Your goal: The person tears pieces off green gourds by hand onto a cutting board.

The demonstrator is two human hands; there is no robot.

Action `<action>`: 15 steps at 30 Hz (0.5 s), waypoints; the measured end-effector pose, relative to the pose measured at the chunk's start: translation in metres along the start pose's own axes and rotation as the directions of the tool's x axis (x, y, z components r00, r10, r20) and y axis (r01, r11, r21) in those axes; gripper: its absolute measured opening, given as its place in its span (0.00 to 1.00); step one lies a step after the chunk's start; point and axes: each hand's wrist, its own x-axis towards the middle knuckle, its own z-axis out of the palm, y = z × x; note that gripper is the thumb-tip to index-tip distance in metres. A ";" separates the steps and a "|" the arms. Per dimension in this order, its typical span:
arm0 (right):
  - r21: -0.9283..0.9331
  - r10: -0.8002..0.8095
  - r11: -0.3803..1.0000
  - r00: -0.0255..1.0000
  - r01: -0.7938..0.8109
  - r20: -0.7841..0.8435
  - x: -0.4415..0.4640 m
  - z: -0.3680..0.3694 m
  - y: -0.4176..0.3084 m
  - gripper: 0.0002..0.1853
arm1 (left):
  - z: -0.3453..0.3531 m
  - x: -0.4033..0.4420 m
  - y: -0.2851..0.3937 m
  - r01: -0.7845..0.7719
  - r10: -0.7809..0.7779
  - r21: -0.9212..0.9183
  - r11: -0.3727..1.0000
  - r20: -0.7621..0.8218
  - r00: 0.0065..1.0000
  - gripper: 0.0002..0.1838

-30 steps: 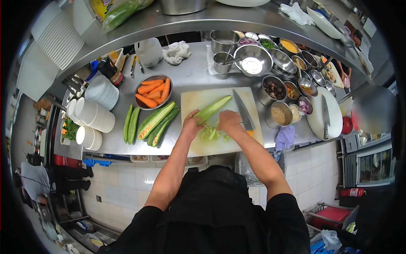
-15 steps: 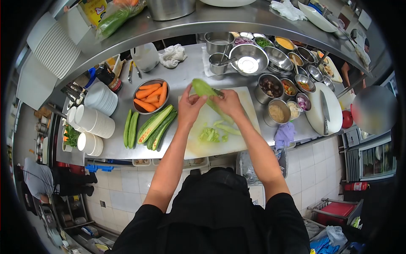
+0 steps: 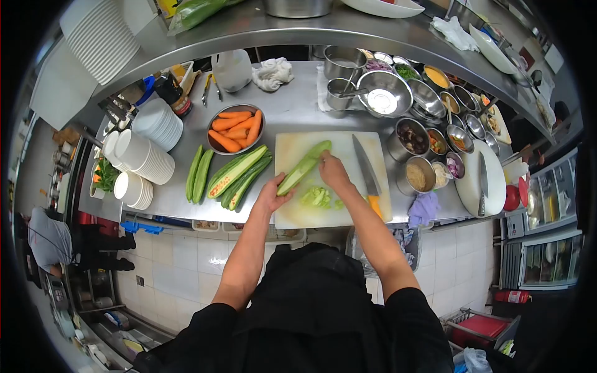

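Observation:
A long, pale green cucumber piece slants over the cutting board, its cut side partly showing. My left hand is closed on its lower end. At the upper end, my right hand has its fingers closed on the cucumber's side, the fingertips partly hidden. Chopped pale green pieces lie on the board just below. To the right of my right hand, a knife with a yellow handle rests on the board, its tip pointing away from me.
Left of the board lie halved cucumbers, slim green vegetables and a bowl of carrots. Metal pots and bowls crowd the right side, near a white board with another knife. A steel shelf spans the far side.
The cucumber piece has come down and closer to me, with my left hand shifting to its lower end. The yellow-handled knife now shows on the board. The camera view has shifted slightly.

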 end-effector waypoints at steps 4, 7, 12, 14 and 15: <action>-0.250 -0.271 0.920 0.950 0.303 0.155 0.020 0.012 -0.003 0.08 | 0.039 -0.018 -0.003 -0.192 0.132 -0.403 0.895 -0.172 0.976 0.20; -0.347 -0.337 0.840 0.902 0.418 0.271 0.020 0.021 -0.017 0.07 | 0.026 0.000 -0.012 -0.241 0.180 -0.380 0.893 -0.189 0.965 0.19; -0.335 -0.384 0.786 0.835 0.519 0.394 0.001 0.011 -0.042 0.06 | 0.024 0.009 -0.014 -0.278 0.242 -0.183 0.943 -0.200 0.949 0.19; -0.306 -0.437 0.757 0.795 0.578 0.421 -0.011 0.008 -0.052 0.06 | 0.025 0.013 -0.014 -0.297 0.261 -0.126 0.947 -0.240 0.935 0.19; -0.260 -0.484 0.754 0.778 0.604 0.401 -0.018 0.011 -0.056 0.05 | 0.025 0.016 -0.016 -0.303 0.270 -0.096 0.948 -0.258 0.928 0.19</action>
